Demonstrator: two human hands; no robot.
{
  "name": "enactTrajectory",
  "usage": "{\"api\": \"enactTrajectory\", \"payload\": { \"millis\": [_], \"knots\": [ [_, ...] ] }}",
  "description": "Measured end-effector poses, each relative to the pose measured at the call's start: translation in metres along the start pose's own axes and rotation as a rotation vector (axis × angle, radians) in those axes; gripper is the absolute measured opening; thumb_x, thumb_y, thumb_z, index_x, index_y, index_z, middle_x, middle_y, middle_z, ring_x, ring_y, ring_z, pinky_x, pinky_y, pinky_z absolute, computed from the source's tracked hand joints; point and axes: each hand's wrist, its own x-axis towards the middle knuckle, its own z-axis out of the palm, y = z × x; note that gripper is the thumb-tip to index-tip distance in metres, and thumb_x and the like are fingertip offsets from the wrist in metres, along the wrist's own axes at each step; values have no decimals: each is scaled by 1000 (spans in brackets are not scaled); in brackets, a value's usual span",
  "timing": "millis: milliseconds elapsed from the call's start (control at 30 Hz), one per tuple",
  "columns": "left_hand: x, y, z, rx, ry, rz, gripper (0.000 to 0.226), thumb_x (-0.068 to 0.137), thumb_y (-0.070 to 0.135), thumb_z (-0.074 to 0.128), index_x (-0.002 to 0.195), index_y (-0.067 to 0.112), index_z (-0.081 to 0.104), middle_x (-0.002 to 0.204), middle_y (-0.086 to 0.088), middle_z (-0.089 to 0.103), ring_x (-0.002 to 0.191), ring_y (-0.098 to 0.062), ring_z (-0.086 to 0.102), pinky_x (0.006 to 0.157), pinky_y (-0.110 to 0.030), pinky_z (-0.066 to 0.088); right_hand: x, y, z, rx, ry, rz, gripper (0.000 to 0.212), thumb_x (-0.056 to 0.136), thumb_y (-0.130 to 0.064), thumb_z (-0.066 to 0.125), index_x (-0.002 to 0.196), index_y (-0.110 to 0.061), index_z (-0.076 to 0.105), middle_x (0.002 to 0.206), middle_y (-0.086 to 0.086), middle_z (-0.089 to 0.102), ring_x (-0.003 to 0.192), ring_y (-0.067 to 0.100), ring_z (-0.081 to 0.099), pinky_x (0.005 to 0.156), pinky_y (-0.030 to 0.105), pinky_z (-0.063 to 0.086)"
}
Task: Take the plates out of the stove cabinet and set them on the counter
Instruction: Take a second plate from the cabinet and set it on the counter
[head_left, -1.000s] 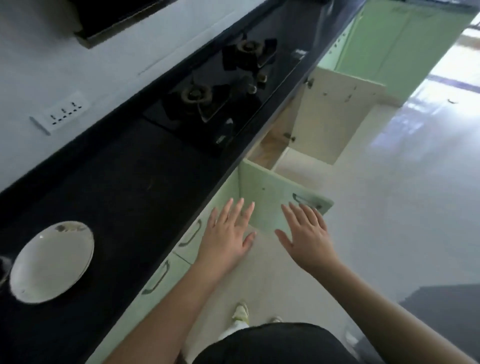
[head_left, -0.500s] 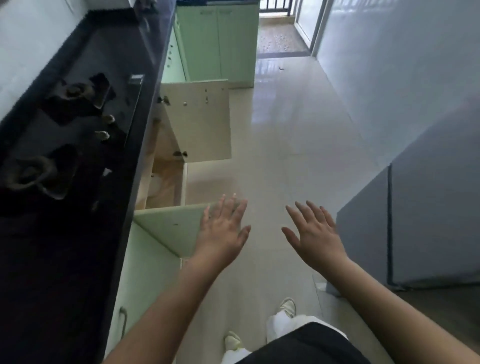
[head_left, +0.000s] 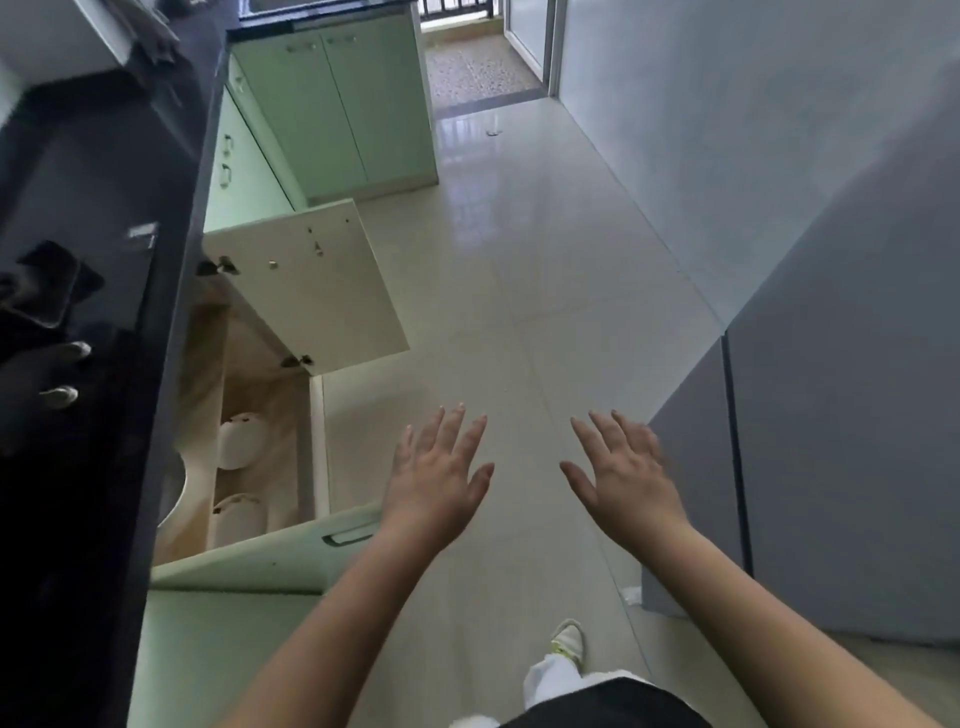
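The stove cabinet (head_left: 306, 447) under the black counter (head_left: 98, 519) stands with both doors swung out. Inside it, on the wooden floor, I see two white plates: one (head_left: 240, 440) further in and one (head_left: 236, 519) nearer the green door (head_left: 270, 556). A pale curved rim (head_left: 174, 488) shows to their left, partly hidden by the counter edge. My left hand (head_left: 436, 480) hovers open just right of the green door, fingers spread, holding nothing. My right hand (head_left: 623, 480) is open too, over the floor.
The far cabinet door (head_left: 311, 286) juts into the aisle. The black hob (head_left: 47, 322) with its knobs sits on the counter. A grey cabinet (head_left: 810, 467) lines the right side. More green cabinets (head_left: 343, 104) stand at the aisle's end.
My view has swung from the counter and its white plate toward the aisle and open cabinet. Both hands stay open and now sit right of the green door. The plates inside have come into sight.
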Motion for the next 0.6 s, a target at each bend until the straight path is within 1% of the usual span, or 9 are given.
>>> {"api": "enactTrajectory", "payload": {
  "millis": [100, 300, 467, 600],
  "knots": [
    [20, 3, -4, 18, 26, -37, 62, 99, 54, 25, 155, 34, 9, 165, 2, 6, 151, -19, -4, 118, -44, -5, 32, 6, -9, 25, 8, -21, 62, 98, -54, 24, 153, -25, 19, 160, 3, 21, 148, 23, 7, 119, 41, -1],
    [70, -9, -11, 6, 21, -97, 61, 100, 53, 24, 155, 33, 8, 166, 4, 3, 151, -18, -7, 118, -45, -7, 95, 5, -21, 18, -25, -98, 62, 98, -55, 24, 153, -26, 17, 161, 3, 20, 149, 24, 8, 119, 40, -2],
    [141, -34, -14, -60, 101, -123, 60, 100, 45, 31, 155, 32, 14, 165, 2, 12, 151, -20, 1, 118, -46, -3, 178, 13, -29, -50, -15, -145, 62, 99, -53, 25, 153, -25, 18, 161, 3, 21, 149, 23, 9, 119, 40, -1],
    [198, -48, -12, -83, 44, -139, 60, 100, 48, 28, 155, 31, 11, 165, 3, 8, 151, -19, -3, 118, -46, -4, 234, 19, -38, -100, -13, -151, 62, 98, -54, 23, 153, -26, 16, 161, 2, 20, 149, 22, 8, 119, 38, -2]
  ]
}}
